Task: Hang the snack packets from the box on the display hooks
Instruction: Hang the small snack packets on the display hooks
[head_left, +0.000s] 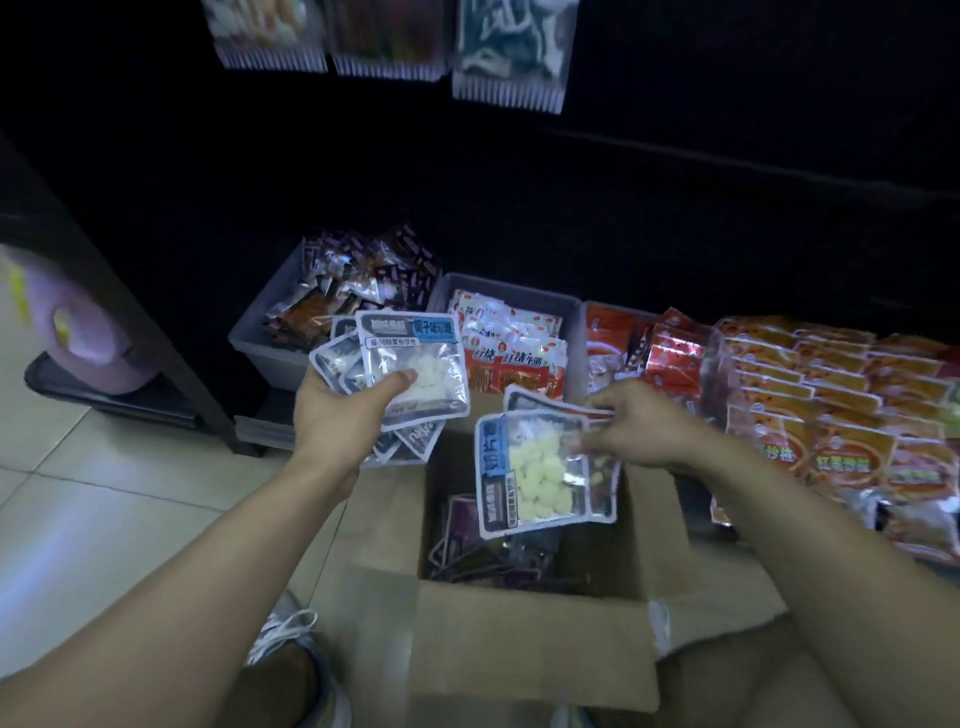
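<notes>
Left hand (337, 410) grips packet stack (405, 364); right hand (641, 423) pinches packets (535, 467) above box (519, 639); hung packets (395, 47) top centre, nearer left hand.

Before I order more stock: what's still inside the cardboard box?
Inside the cardboard box, a few dark, purplish packets lie near the bottom. The packets held by the right hand cover part of the opening, so what lies beneath them cannot be seen.

Clear white-snack packets (410, 364) fanned above the open cardboard box (524, 623) — two more packets (540, 467) over it.
</notes>
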